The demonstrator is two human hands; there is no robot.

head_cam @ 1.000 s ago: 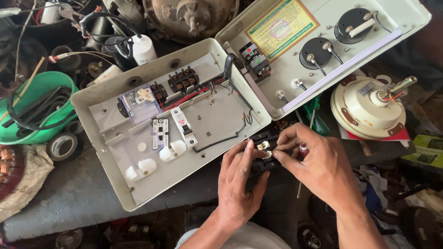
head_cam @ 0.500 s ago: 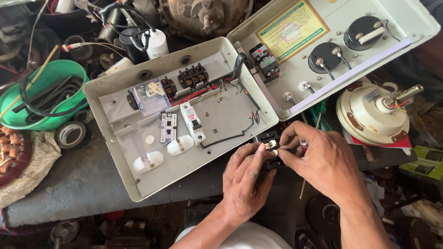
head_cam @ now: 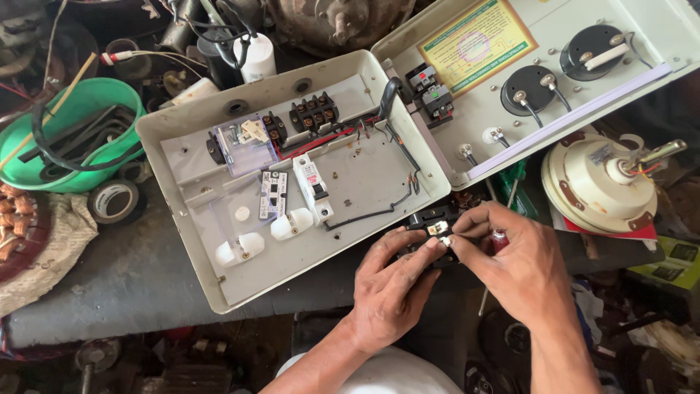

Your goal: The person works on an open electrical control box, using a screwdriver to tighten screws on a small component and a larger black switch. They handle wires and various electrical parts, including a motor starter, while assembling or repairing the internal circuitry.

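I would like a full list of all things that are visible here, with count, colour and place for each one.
black electrical component: 1, black with pale terminals, held in both hands below the box
open control box: 1, pale grey, centre
hinged lid: 1, pale grey, upper right
black terminal block: 1, black, top of the box
white circuit breaker: 1, white, middle of the box
round gauges: 2, black, on the lid
yellow label: 1, yellow and green, on the lid
green basin: 1, green, far left, holds black cable
tape roll: 1, dark, below the basin
round motor part: 1, cream, right
white cylinder: 1, white, top
left hand: 1, grips the component
right hand: 1, grips the component
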